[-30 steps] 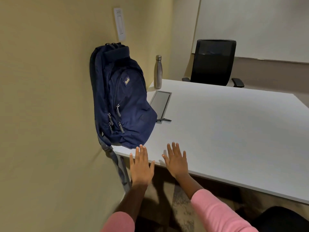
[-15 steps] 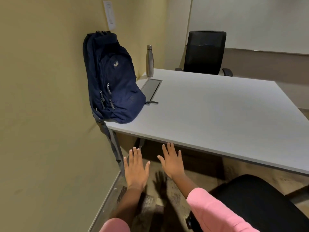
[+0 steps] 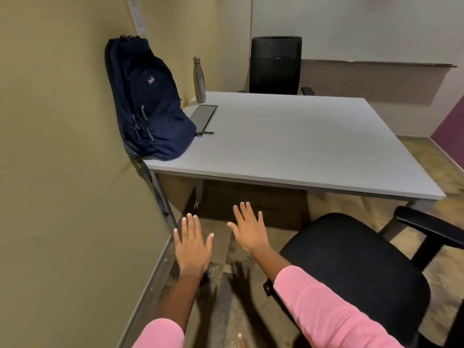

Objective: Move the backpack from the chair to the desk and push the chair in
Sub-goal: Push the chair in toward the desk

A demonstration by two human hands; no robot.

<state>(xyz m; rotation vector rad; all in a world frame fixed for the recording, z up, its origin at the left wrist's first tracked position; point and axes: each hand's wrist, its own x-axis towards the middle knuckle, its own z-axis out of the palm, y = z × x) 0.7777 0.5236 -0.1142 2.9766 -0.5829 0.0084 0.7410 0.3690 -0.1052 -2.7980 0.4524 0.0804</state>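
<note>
A navy backpack (image 3: 148,101) stands upright on the near left corner of the white desk (image 3: 296,144), leaning against the wall, with a strap hanging off the desk's edge. The black office chair (image 3: 356,270) sits at the lower right, pulled out from the desk, its seat and one armrest visible. My left hand (image 3: 192,244) and my right hand (image 3: 249,228) hover flat with fingers spread, palms down, over the floor in front of the desk. Neither hand touches the chair or the backpack.
A steel bottle (image 3: 199,79) stands at the desk's far left, beside a grey cable hatch (image 3: 204,115) in the top. A second black chair (image 3: 275,65) is at the desk's far side. The yellow wall (image 3: 62,172) runs close on the left.
The view has pulled back from the desk. My hands, which were over the desk's near edge by the backpack, are now lower over the floor, and the pulled-out chair has come into view.
</note>
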